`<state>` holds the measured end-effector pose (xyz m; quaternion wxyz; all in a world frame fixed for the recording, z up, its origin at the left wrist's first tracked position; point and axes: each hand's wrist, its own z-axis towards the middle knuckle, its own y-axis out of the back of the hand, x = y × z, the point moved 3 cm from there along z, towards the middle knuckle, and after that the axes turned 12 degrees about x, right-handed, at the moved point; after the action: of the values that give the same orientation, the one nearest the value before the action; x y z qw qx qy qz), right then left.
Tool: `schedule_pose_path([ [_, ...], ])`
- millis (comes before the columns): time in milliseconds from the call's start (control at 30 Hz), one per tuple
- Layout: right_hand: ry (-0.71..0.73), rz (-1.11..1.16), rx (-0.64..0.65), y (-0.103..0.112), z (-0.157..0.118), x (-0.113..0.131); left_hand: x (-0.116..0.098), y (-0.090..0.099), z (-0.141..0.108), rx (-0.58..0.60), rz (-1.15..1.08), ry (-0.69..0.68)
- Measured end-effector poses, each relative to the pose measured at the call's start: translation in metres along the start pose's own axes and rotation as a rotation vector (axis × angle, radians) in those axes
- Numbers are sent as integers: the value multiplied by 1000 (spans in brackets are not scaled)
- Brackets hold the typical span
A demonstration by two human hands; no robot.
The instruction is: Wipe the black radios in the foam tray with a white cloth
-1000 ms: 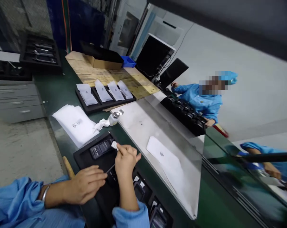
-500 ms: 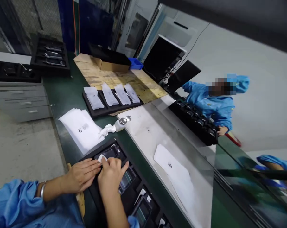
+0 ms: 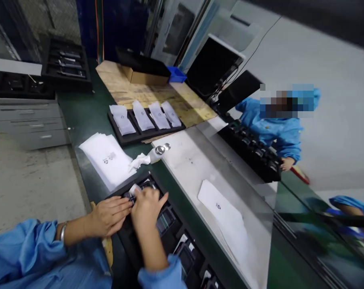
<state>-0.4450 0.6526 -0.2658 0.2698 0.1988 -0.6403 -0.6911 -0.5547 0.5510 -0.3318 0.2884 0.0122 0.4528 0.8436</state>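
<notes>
My left hand (image 3: 111, 216) lies with its fingers stretched out together, the fingertips at the near edge of a dark device (image 3: 147, 184) in a black tray. Just beside it, my right hand (image 3: 147, 208) is closed on a small white wipe (image 3: 135, 189) pressed against that device, its thumb pointing off to the right. Both hands cover part of the device. More dark handheld devices (image 3: 186, 257) with screens lie in the tray's compartments toward me. Beyond the tray stands a small bottle with an open metal lid (image 3: 160, 150), touching a crumpled white tissue (image 3: 140, 160).
A stack of white printed sleeves (image 3: 105, 160) lies left of the bottle. Behind it, a black tray (image 3: 124, 139) carries several sleeved items. More white sleeves (image 3: 224, 216) lie on the pale board to the right. Across the bench, a co-worker in blue (image 3: 272, 132) touches another black tray (image 3: 248, 154).
The whole view has shifted slightly, with the bench lower right in frame. My right hand has moved a little along the device with the wipe; my left hand stays beside it.
</notes>
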Motion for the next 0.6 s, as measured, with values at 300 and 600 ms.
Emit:
schedule_pose_path([
  [300,-38,97,4,-6,-14,-14,1,1,0,12,18,-1],
  [600,-70,107,23,-4,-16,-19,2,-4,-1,-11,0,9],
])
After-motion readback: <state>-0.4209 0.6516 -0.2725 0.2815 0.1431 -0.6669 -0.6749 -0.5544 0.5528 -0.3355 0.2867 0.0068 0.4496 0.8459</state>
